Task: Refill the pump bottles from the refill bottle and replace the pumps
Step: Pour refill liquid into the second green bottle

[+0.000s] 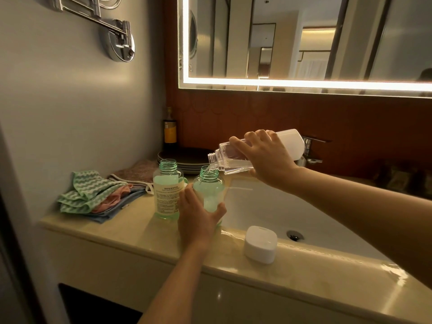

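Observation:
Two green-tinted pump bottles stand on the beige counter with their pumps off. My left hand [198, 216] grips the right bottle [210, 190] around its lower body. The left bottle [166, 188], with a white label, stands beside it untouched. My right hand [266, 157] holds the clear refill bottle [236, 157] tipped down to the left, its open neck over the right bottle's mouth. Clear liquid runs from it into that bottle. A white cap [260, 244] lies on the counter's front edge by the sink.
A white sink basin [268, 206] with a drain lies right of the bottles, and a chrome faucet [309, 148] stands behind it. Folded cloths [98, 195] are piled at the left. Stacked dark plates [184, 157] and a dark bottle [170, 127] sit at the back corner.

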